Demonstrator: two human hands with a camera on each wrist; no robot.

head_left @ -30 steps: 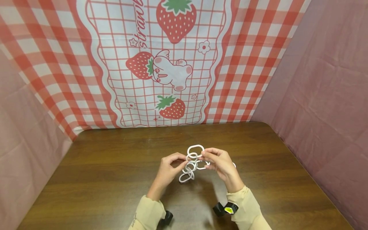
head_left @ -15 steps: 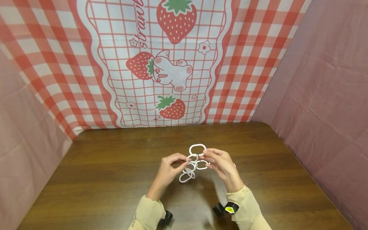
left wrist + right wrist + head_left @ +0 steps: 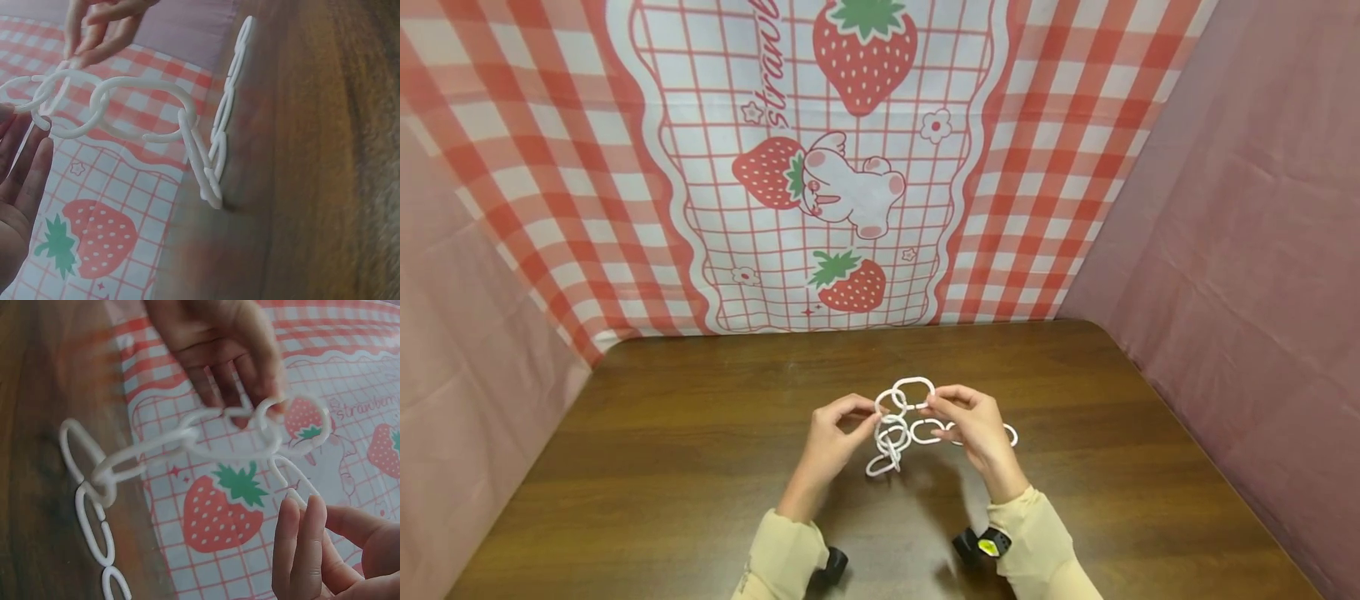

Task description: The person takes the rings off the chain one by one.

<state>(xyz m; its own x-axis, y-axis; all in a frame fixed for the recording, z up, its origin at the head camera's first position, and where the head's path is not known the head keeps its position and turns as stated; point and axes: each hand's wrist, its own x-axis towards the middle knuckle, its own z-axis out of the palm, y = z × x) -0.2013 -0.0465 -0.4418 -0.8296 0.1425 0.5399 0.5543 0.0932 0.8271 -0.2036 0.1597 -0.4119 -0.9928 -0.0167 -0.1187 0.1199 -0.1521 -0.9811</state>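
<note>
A chain of white plastic oval links (image 3: 892, 432) hangs from both hands down to the wooden table. My left hand (image 3: 832, 435) pinches one link (image 3: 880, 400) between thumb and fingertips. My right hand (image 3: 977, 429) pinches an oval link (image 3: 913, 380) hooked through the left one; a small gap shows in its lower side. In the right wrist view that link (image 3: 315, 485) sits at the right fingertips, and the left hand (image 3: 231, 350) is above the chain. Joined links (image 3: 230, 81) trail along the tabletop in the left wrist view. Part of the chain is hidden behind the right hand.
The brown wooden table (image 3: 685, 417) spans the work area. A red-and-white strawberry cloth (image 3: 850, 208) hangs behind it, with pink curtains (image 3: 1247, 250) at the sides. A link (image 3: 1012, 435) shows right of the right hand.
My left hand has shifted slightly left, drawing its link away from the right hand. The two linked ovals now stand more spread out, and more of the lower chain shows.
</note>
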